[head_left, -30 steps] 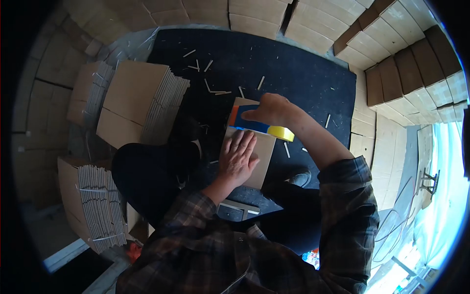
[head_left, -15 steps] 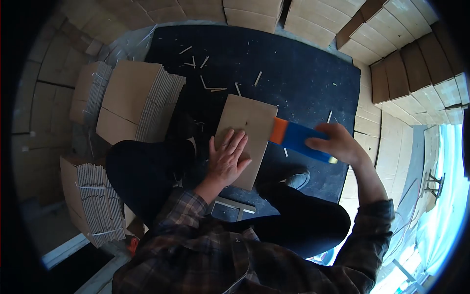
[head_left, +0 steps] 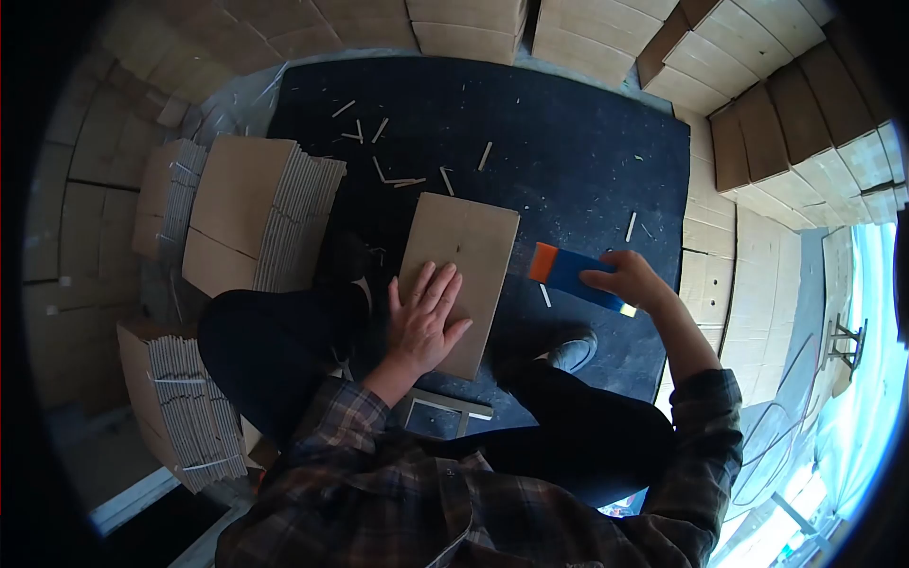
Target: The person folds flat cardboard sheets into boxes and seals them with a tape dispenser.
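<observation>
My left hand lies flat, fingers stretched out, on top of a brown cardboard piece between my knees. The piece has a small dark mark near its middle, and a side edge shows along its right. To the right of the cardboard, my right hand is closed round a flat blue tool with an orange end. The orange end points at the cardboard's right edge, with a gap between them. A faint blurred strip shows beyond the orange end; its shape cannot be made out.
Thin cardboard strips are scattered on the black mat. Bundles of folded cardboard stand at the left, one more by my left knee. Stacked boxes line the back and right. A metal frame sits below the cardboard.
My right hand has moved the blue and orange tool away from the cardboard's right edge, slightly down. The left hand stays flat on the cardboard. The whole view has shifted a little.
</observation>
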A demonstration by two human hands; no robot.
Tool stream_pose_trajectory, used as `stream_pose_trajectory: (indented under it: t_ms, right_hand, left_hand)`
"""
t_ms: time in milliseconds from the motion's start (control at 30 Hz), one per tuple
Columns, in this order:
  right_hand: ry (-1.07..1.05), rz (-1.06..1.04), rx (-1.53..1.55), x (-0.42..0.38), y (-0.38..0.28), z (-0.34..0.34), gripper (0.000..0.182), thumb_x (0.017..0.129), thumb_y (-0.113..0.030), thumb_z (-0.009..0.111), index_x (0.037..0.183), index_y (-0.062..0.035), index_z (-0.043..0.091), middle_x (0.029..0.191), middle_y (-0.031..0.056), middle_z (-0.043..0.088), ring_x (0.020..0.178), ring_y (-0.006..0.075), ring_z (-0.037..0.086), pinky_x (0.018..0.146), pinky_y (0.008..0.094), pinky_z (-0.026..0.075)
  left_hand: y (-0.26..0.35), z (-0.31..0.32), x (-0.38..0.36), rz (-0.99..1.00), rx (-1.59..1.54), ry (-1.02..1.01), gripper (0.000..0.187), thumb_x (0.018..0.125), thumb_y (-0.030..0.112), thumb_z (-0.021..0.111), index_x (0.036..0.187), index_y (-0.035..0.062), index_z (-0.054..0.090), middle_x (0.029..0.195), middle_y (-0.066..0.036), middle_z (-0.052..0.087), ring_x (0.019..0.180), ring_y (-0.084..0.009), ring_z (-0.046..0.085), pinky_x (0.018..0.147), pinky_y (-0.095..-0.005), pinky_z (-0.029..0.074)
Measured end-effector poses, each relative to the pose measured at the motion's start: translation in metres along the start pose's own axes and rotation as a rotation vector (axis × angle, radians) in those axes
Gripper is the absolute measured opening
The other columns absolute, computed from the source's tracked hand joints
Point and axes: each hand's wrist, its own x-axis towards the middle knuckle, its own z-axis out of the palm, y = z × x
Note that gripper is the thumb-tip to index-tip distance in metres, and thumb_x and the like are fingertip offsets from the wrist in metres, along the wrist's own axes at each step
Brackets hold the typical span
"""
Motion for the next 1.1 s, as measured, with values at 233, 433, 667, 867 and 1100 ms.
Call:
stream_pose_trajectory:
  t_ms: [233,433,667,867,1100]
  right_hand:
    - [0.003,-0.008,-0.118,0.045,-0.044,0.008,0.056,0.080,-0.051,0.069,0.101,0.0004,0.070,0.091,0.0183,0.069,0.083,0.0274,0.069,0.076,0.0367,0.054]
    - [-0.102,0.028,-0.505,0.053,-0.100,0.026,0.054,0.082,-0.051,0.064,0.108,-0.0034,0.069,0.104,0.0165,0.069,0.093,0.0310,0.068,0.081,0.0399,0.054]
    - [0.019,0.132,-0.424,0.018,-0.077,0.021,0.058,0.080,-0.054,0.066,0.103,-0.0002,0.070,0.098,0.0173,0.069,0.090,0.0286,0.068,0.077,0.0373,0.053]
    - [0.155,-0.065,0.010,-0.100,-0.072,-0.010,0.065,0.078,-0.056,0.070,0.103,0.0042,0.068,0.084,0.0176,0.069,0.080,0.0262,0.068,0.072,0.0342,0.053]
    - [0.117,-0.345,0.319,-0.155,-0.090,0.035,0.068,0.073,-0.063,0.072,0.095,0.0017,0.069,0.080,0.0144,0.067,0.073,0.0221,0.064,0.068,0.0316,0.050]
  left_hand:
    - [-0.001,-0.001,0.000,-0.009,0.016,-0.025,0.077,0.081,0.042,0.067,0.146,0.0145,0.035,0.154,-0.001,0.026,0.144,-0.0237,0.020,0.105,-0.0660,0.020]
    - [-0.003,0.000,-0.001,0.008,-0.001,-0.006,0.076,0.082,0.043,0.067,0.145,0.0142,0.036,0.154,-0.001,0.025,0.144,-0.0244,0.020,0.104,-0.0669,0.022]
    - [-0.008,0.002,-0.003,0.027,-0.043,0.043,0.075,0.081,0.044,0.067,0.143,0.0132,0.039,0.153,-0.003,0.026,0.143,-0.0259,0.022,0.104,-0.0676,0.022]
    - [-0.013,-0.014,-0.009,-0.016,-0.412,0.262,0.057,0.087,0.027,0.066,0.136,0.0080,0.047,0.140,-0.009,0.045,0.135,-0.0309,0.037,0.108,-0.0577,0.028]
    - [0.014,-0.084,-0.027,-0.560,-2.026,-0.245,0.056,0.100,0.045,0.042,0.129,-0.0010,0.051,0.126,-0.015,0.056,0.123,-0.0261,0.051,0.103,-0.0401,0.041]
